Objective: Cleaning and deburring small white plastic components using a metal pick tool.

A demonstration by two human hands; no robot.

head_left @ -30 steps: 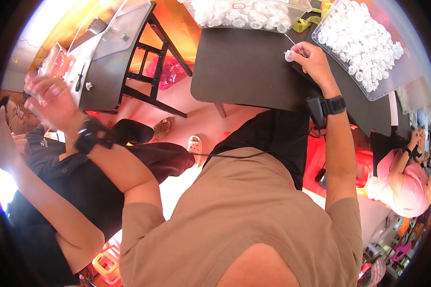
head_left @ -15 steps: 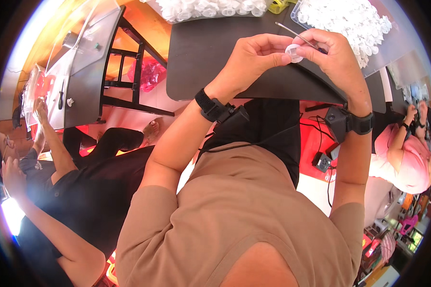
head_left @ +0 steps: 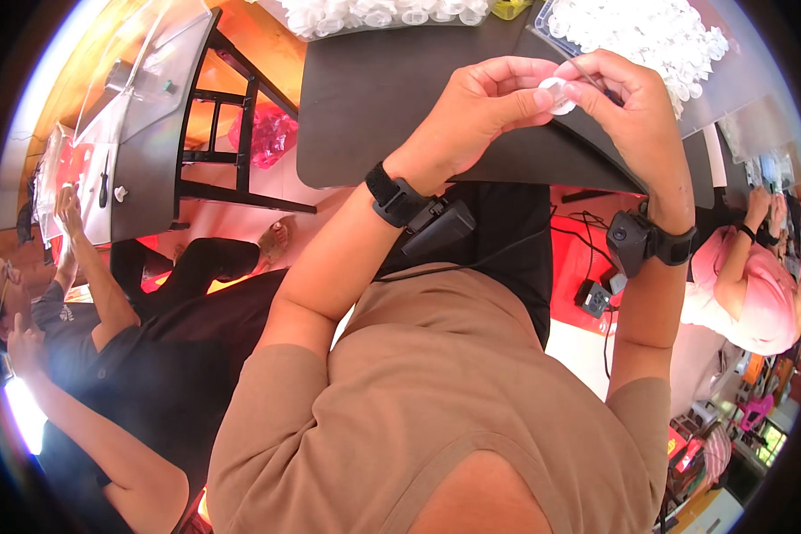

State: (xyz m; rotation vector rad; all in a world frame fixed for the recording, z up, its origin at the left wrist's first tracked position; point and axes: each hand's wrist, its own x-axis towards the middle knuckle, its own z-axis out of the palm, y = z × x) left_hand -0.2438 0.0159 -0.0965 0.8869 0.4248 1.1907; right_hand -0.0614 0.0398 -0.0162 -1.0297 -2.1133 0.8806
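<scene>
Above the dark table (head_left: 392,98), a small round white plastic piece (head_left: 558,96) is pinched between the thumb and fingers of my left hand (head_left: 498,93). My right hand (head_left: 627,98) is closed, its thumb and fingertips against the right side of the same piece. Tucked in that hand is a screwdriver (head_left: 586,73) with a thin metal shaft and a dark handle. The shaft slants up past the piece, and most of the handle is hidden in the palm.
White plastic parts fill a bag (head_left: 383,16) at the table's back and a tray (head_left: 632,40) at back right. Co-workers sit at left and right. Another table (head_left: 156,133), at left, holds a black-handled screwdriver (head_left: 103,190). Cables (head_left: 587,258) hang below the table.
The white piece has turned between my fingers, showing a broader face. The screwdriver's shaft now protrudes less to the left, more hidden by my right fingers. The view has shifted slightly.
</scene>
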